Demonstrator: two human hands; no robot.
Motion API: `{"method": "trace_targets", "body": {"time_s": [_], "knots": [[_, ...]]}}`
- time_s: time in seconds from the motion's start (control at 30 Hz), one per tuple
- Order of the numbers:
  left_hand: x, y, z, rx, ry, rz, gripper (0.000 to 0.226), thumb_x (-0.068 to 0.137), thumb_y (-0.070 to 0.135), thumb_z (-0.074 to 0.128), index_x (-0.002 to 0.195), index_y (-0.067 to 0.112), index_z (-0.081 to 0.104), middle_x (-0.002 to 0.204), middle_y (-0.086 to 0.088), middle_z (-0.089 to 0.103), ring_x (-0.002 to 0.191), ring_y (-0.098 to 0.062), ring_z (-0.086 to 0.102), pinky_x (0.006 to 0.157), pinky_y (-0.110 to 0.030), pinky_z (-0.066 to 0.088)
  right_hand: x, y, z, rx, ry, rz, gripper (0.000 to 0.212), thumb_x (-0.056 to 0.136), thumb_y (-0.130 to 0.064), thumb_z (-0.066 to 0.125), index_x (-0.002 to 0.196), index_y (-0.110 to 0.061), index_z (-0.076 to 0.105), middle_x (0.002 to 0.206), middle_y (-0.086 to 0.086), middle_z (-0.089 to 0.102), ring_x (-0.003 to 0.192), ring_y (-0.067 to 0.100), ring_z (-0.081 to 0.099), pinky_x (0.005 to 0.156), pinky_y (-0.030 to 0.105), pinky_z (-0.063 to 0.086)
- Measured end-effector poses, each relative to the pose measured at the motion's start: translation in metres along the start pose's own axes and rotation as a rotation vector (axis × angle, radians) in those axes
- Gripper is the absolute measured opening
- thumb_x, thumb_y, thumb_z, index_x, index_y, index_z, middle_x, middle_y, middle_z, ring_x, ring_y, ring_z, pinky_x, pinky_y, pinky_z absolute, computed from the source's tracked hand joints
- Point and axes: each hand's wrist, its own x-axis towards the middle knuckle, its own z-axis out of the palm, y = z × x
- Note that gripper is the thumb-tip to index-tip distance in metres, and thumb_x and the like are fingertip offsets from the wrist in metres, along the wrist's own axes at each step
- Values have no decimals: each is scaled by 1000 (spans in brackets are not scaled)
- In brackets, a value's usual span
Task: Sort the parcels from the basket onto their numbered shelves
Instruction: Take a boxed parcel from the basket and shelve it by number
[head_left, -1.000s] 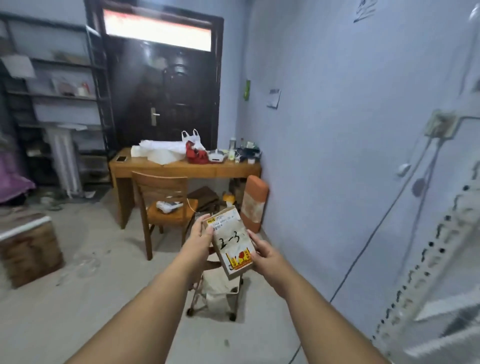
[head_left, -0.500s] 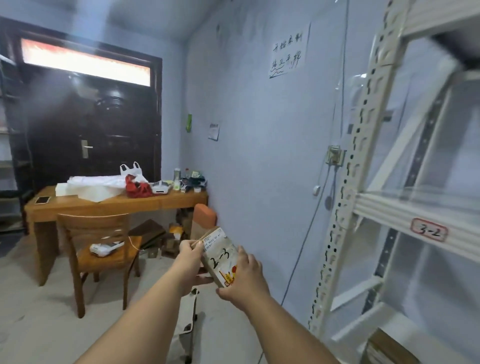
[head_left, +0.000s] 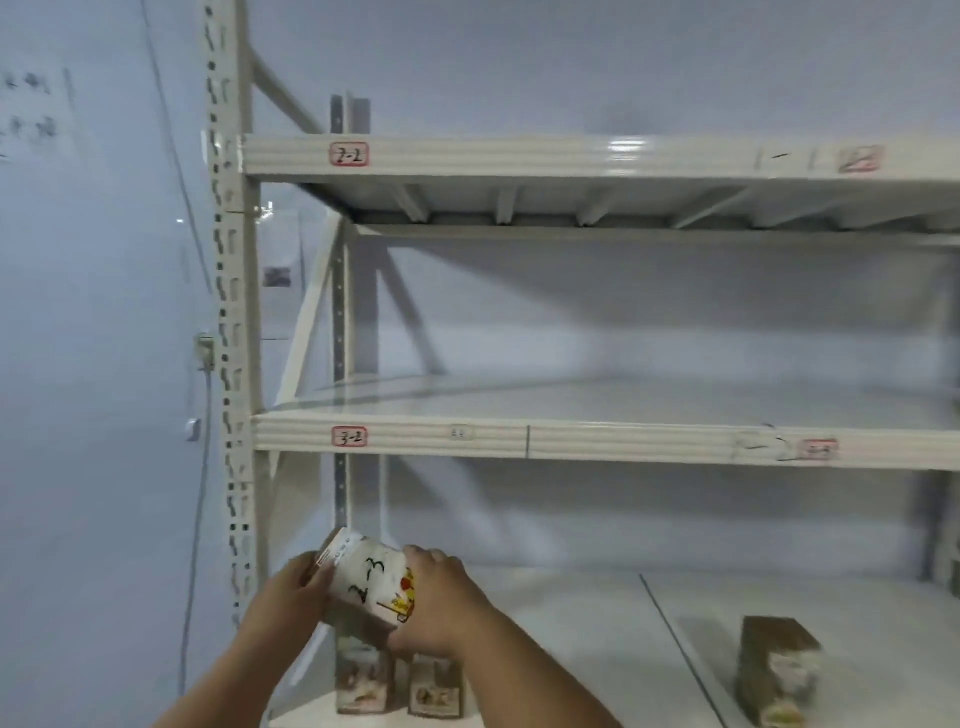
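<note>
Gripping its left edge, the left hand (head_left: 291, 592) and, clasping its right side, the right hand (head_left: 441, 603) held the parcel marked 2-3 (head_left: 366, 584) tilted before the rack (head_left: 389, 439), above two boxes (head_left: 397, 686) on the lowest shelf, a third box (head_left: 779, 670) standing well right.

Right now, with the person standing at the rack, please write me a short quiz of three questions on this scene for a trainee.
1. True or false: the parcel is held by both hands, the left hand and the right hand.
2. Which number is handwritten on the held parcel? A) 2-3 B) 3-2 C) 1-1
3. Fill in: the red-framed label at the left of the middle shelf beam reads ____.

Key: 1 true; 2 A; 3 3-2.
</note>
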Motion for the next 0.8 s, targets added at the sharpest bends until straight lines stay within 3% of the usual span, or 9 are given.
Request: {"method": "trace_targets", "body": {"time_s": [0.1,0.37,0.53,0.6,0.67,0.73,0.8], "knots": [[-16,49,61,-39,-131,87,30,99,29,47,119,13,62,104,-11,67,90,-24,58,79,-32,43,-48,57,-47,-40,61,127,80,61,-35,77,130,-24,36,124,5,46,114,25,43,91,40,47],[-93,161,195,-113,-348,263,29,99,31,46,120,20,64,101,-4,64,90,-22,57,73,-28,43,-167,182,-139,-93,116,384,93,64,-34,76,142,-25,26,132,3,41,122,24,38,99,41,43],[-139,220,261,-83,-402,282,33,99,33,42,120,19,63,95,-3,65,86,-22,62,82,-33,52,-221,246,-193,-120,105,450,86,61,-34,77,135,-27,34,125,1,46,115,22,43,97,42,45],[-158,245,277,-76,-437,267,30,100,29,41,121,16,60,90,1,61,81,-16,59,71,-31,56,-237,268,-216,-124,80,441,76,59,-36,78,126,-28,42,116,1,50,106,20,49,92,41,50],[-171,272,281,-77,-493,241,26,99,23,46,119,12,58,100,-3,61,84,-16,56,62,-25,55,-249,283,-242,-108,32,432,70,58,-39,78,119,-28,46,112,-1,54,101,19,55,87,40,53],[-182,302,277,-193,-565,166,20,97,22,52,105,6,60,112,-15,61,91,-24,59,74,-37,60,-257,293,-275,-87,-40,418,68,61,-42,79,119,-25,48,113,0,58,101,20,59,88,40,54],[-186,335,261,-282,-571,143,23,94,24,56,102,4,61,104,-15,61,90,-24,62,76,-38,60,-260,295,-314,38,-113,418,64,68,-35,79,122,-18,50,116,4,60,105,21,61,89,36,55]]}}
